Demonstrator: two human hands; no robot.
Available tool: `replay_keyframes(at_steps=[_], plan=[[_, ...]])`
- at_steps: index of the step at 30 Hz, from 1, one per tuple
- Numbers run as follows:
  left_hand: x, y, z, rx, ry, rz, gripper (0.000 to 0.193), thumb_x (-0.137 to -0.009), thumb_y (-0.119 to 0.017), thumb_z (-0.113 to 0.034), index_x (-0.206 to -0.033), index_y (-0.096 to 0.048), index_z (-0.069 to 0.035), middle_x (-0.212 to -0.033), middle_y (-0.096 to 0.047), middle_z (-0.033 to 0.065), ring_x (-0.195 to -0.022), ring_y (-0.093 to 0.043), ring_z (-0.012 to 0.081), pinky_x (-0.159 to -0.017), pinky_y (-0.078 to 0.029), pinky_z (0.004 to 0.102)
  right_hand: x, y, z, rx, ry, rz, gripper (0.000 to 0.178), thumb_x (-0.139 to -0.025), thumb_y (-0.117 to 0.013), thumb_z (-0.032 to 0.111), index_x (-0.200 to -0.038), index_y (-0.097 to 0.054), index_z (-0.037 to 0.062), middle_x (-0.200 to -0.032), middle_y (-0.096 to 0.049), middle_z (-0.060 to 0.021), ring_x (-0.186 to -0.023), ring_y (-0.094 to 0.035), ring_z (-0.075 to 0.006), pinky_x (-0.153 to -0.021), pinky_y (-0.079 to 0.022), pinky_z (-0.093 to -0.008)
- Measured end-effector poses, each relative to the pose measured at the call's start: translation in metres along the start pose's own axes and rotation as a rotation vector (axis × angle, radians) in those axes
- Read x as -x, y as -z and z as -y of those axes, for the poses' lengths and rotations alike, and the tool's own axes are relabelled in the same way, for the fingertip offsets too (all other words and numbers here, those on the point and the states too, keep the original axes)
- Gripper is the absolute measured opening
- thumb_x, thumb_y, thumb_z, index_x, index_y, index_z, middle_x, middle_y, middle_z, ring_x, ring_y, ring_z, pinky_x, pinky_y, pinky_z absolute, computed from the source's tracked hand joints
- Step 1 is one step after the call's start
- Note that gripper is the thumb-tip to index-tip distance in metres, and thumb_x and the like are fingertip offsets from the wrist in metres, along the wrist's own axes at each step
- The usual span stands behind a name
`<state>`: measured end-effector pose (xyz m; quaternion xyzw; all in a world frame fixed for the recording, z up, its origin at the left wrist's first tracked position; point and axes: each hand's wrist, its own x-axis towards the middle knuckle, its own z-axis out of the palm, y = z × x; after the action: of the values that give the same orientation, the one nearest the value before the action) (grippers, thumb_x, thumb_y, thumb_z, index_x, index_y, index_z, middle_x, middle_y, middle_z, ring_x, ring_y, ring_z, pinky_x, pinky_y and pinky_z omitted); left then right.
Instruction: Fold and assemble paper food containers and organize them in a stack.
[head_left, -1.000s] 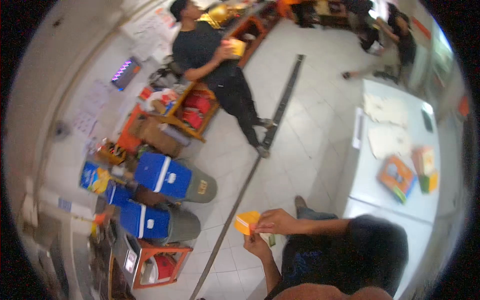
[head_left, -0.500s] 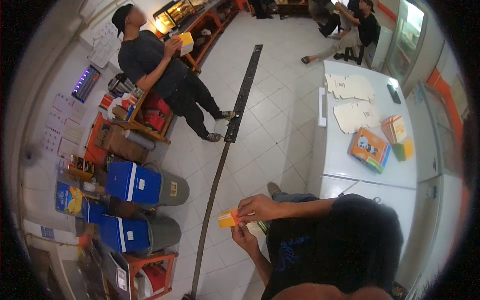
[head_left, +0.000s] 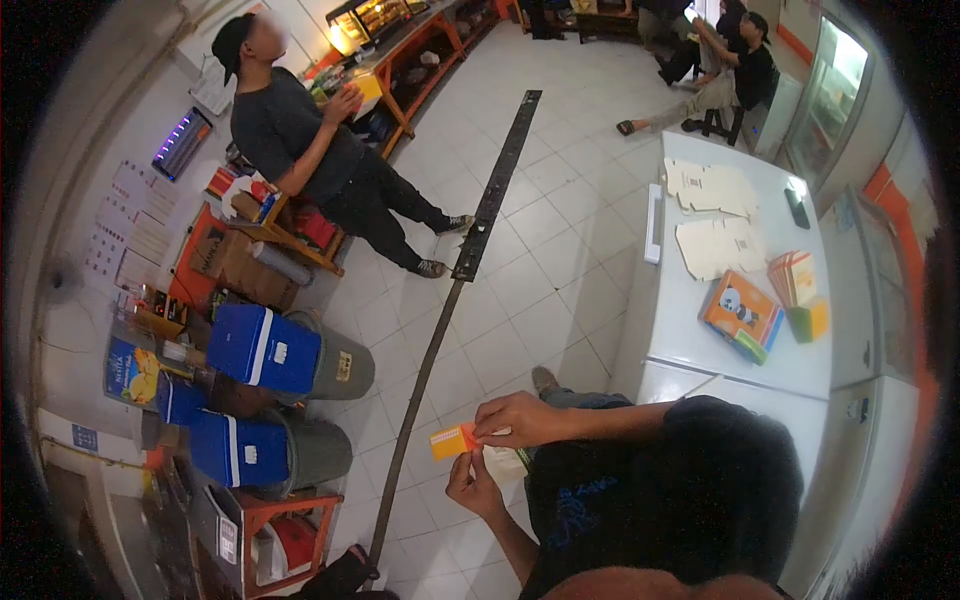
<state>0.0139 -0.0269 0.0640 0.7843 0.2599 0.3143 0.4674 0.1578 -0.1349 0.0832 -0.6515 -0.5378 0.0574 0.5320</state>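
Observation:
A small yellow and orange cardboard box (head_left: 449,443) is held out in front of my body. My right hand (head_left: 518,420) comes in from above, its fingers pinching the box's orange end. Below it, my left hand (head_left: 474,489) is curled, with thumb and fingertips at the underside of that end. A pale flat piece (head_left: 506,462) shows between my hands and my shirt; what it joins is hidden.
At left, a person (head_left: 310,140) stands holding a similar yellow box. Blue coolers (head_left: 262,347) sit on grey bins (head_left: 345,365). On the white freezer (head_left: 685,290) at right lie pale cardboard blanks (head_left: 715,250) and an orange box (head_left: 740,312). Seated people are at the far right.
My left hand has shifted left and slightly down. The box has turned a little, and the pale piece shows more. My view has shifted slightly.

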Motion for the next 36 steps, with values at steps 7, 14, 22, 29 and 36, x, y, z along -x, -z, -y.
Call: replay_keyframes(at_steps=[7, 14, 22, 29, 36], plan=[[-0.002, -0.001, -0.007, 0.020, -0.086, -0.069, 0.013, -0.084, -0.068, 0.002, -0.096, -0.072, 0.004, -0.084, -0.070, 0.0108, -0.072, -0.063, 0.0135, -0.062, -0.045, 0.0250, -0.001, 0.001, 0.005, -0.188, -0.112, 0.007, 0.020, -0.087, -0.068, 0.023, -0.100, -0.071, 0.0073, -0.090, -0.066, -0.0065, -0.072, -0.065, -0.0236, -0.063, -0.052, -0.0332], [0.002, 0.002, -0.012, 0.258, 0.071, -0.087, 0.013, -0.086, -0.066, 0.000, -0.096, -0.070, 0.008, -0.084, -0.068, 0.0111, -0.079, -0.062, 0.0136, -0.070, -0.048, 0.0267, -0.007, 0.012, 0.012, -0.275, -0.161, 0.104, 0.018, -0.088, -0.069, 0.020, -0.100, -0.071, 0.0069, -0.095, -0.069, -0.0084, -0.075, -0.065, -0.0244, -0.065, -0.053, -0.0335], [0.000, 0.014, 0.006, 0.185, 0.109, -0.053, 0.016, -0.081, -0.070, 0.006, -0.097, -0.069, 0.008, -0.090, -0.069, 0.0097, -0.079, -0.064, 0.0134, -0.073, -0.050, 0.0251, -0.009, 0.005, 0.014, -0.229, -0.043, 0.061, 0.015, -0.085, -0.071, 0.013, -0.097, -0.070, 0.0047, -0.093, -0.070, -0.0082, -0.079, -0.066, -0.0236, -0.066, -0.053, -0.0300], [-0.001, 0.004, -0.005, 0.385, 0.159, -0.158, 0.019, -0.084, -0.065, 0.004, -0.102, -0.065, 0.009, -0.091, -0.068, 0.0113, -0.077, -0.064, 0.0140, -0.070, -0.050, 0.0250, -0.006, -0.001, 0.010, -0.248, 0.014, 0.162, 0.026, -0.086, -0.068, 0.014, -0.112, -0.069, 0.0121, -0.109, -0.064, -0.0074, -0.099, -0.063, -0.0243, -0.082, -0.053, -0.0341], [-0.002, 0.002, -0.007, 0.414, 0.284, -0.279, 0.015, -0.086, -0.061, 0.000, -0.100, -0.064, 0.006, -0.091, -0.068, 0.0132, -0.082, -0.066, 0.0183, -0.070, -0.053, 0.0284, -0.004, -0.006, 0.016, -0.233, 0.058, 0.172, 0.030, -0.084, -0.068, 0.008, -0.114, -0.068, 0.0069, -0.122, -0.058, -0.0095, -0.113, -0.056, -0.0278, -0.093, -0.049, -0.0374]])
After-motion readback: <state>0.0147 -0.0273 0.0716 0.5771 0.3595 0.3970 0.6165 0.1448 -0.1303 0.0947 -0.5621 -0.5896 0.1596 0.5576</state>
